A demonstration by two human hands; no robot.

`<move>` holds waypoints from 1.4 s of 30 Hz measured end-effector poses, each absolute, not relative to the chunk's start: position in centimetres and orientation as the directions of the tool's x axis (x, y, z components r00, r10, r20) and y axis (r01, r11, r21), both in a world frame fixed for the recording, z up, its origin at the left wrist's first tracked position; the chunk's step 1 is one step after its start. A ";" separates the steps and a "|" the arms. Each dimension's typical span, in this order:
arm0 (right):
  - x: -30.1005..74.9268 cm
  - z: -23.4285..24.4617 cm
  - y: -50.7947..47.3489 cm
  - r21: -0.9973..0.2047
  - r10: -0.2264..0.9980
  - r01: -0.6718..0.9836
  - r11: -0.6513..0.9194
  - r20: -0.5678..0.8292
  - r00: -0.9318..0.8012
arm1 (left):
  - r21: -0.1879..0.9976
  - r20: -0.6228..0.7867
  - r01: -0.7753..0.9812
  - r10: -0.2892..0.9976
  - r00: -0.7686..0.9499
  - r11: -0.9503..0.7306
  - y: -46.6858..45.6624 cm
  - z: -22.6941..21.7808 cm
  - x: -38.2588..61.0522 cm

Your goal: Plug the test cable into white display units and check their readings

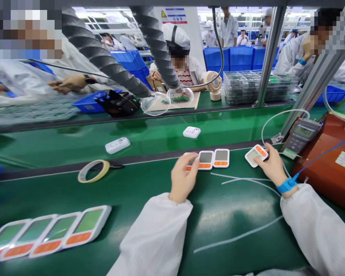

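Green anti-static matting covers this factory bench [126, 199], with a conveyor belt [149, 136] running past beyond the fingertips and other people in white coats at work on its far side. Both of the person's hands are on small white meters with orange strips. The left hand [184, 174] is curled palm-down over the end unit [189, 158] of a short row. The fingers are bunched over its face, and whether they grip it or just rest on it, I cannot tell. The other two row units [213, 159] sit just beyond that hand's knuckles, on its right, edge to edge. Over on the right hand [271, 165], thumb and fingers pinch the tilted unit [255, 155], one corner lifted off the mat. A blue wrist strap [287, 185] sits behind that hand, and a grey handheld tester [300, 136] lies just past its fingertips. This looks like a handling step, one unit in each hand at the row's two ends. Moving either one would call for a firm hold on the edges, not the screen, and for clearing the thin white tubes [241, 180] lying between the wrists. Well off to the left hand's outer side lie a tape roll [93, 170] and four larger units [51, 232] in a line.
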State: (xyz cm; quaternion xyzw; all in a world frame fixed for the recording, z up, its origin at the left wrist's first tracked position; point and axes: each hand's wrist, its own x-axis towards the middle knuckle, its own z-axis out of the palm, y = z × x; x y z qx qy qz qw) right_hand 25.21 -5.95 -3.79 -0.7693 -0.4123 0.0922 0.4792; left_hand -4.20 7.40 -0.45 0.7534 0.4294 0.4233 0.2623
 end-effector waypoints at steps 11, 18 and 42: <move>21.7 -0.3 -8.1 -0.990 0.918 0.003 -0.137 -0.126 0.376 | 0.916 -0.046 0.250 0.540 0.841 -0.312 0.4 0.1 -0.4; 16.7 -0.6 -8.7 -0.936 0.928 -0.339 0.096 -0.039 0.371 | 0.986 0.004 0.095 0.594 0.804 -0.135 0.3 -1.1 -0.3; 15.8 -1.5 -9.8 -0.554 0.936 0.811 0.185 0.351 0.026 | 0.905 -0.211 -0.065 0.576 0.790 0.421 2.6 -0.3 -1.2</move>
